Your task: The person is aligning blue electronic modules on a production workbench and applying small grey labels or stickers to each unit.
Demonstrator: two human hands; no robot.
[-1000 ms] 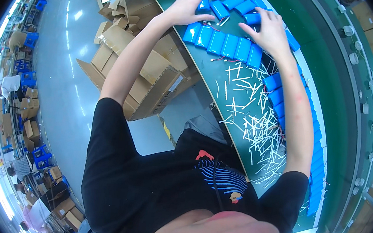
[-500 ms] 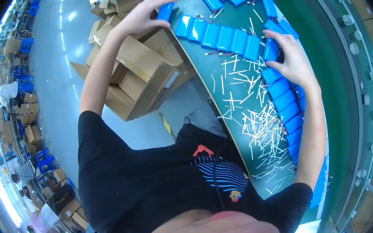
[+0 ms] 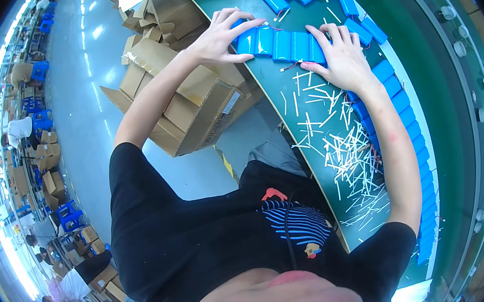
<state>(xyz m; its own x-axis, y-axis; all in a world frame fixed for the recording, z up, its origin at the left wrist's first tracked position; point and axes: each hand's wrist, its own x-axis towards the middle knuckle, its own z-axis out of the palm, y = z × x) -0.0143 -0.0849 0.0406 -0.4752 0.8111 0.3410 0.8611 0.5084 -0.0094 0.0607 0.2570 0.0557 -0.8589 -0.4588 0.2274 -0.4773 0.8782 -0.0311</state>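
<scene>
Head view shows the left hand (image 3: 217, 39) and right hand (image 3: 346, 60) now closer, at both ends of the row of blue packs (image 3: 282, 46) on the table (image 3: 302, 19), fingers spread, any pinch hard to tell, so the row likely grew.

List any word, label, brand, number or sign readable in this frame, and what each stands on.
Cardboard box: dark lettering on its side, blurred and steeply angled; not transcribed.
White label on that box: too small to read.
Blue battery packs: no readable text.
Black T-shirt: a striped picture, no words visible.
</scene>
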